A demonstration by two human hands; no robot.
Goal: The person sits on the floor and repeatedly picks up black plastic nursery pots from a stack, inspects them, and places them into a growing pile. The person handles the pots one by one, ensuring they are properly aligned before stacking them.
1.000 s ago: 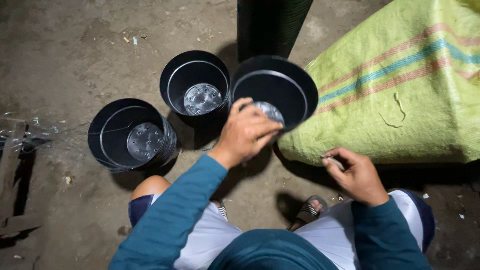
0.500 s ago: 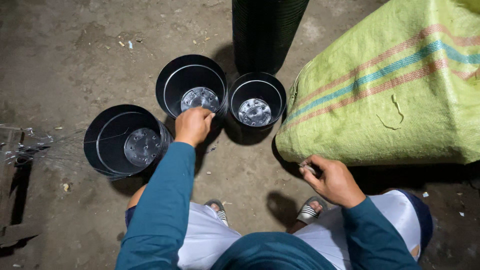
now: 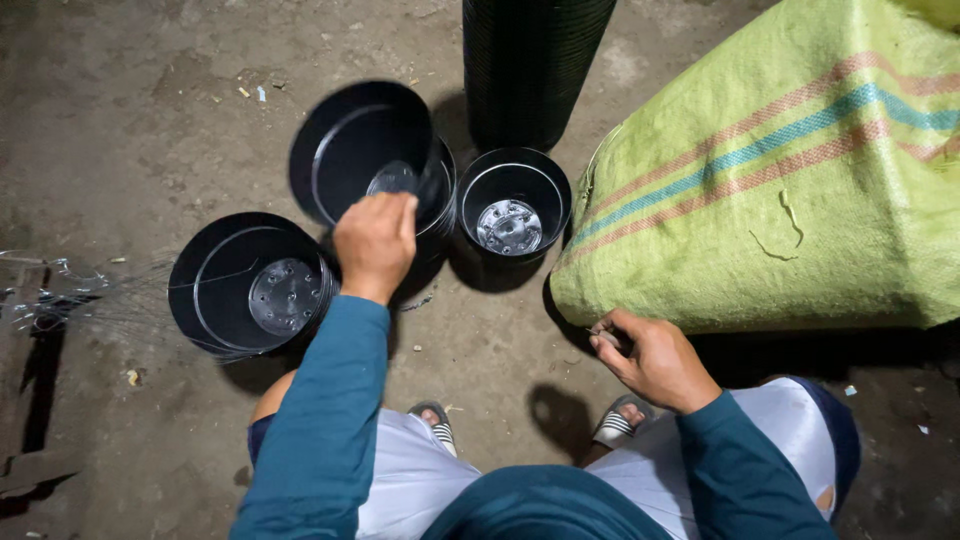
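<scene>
Head view: right hand [image 3: 650, 355] contents hidden

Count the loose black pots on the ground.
3: one at left, a tilted one in the left hand at middle, one at right. The tall stack behind holds more.

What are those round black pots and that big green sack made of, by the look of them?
The black pots look like thin moulded plastic: smooth, glossy walls that catch the light and flat bases pierced with drain holes. The left hand lifts one by its rim, tilted. The green sack appears to be woven plastic fibre, judging by its fine weave, loose threads and coloured stripes; I cannot be certain.
</scene>
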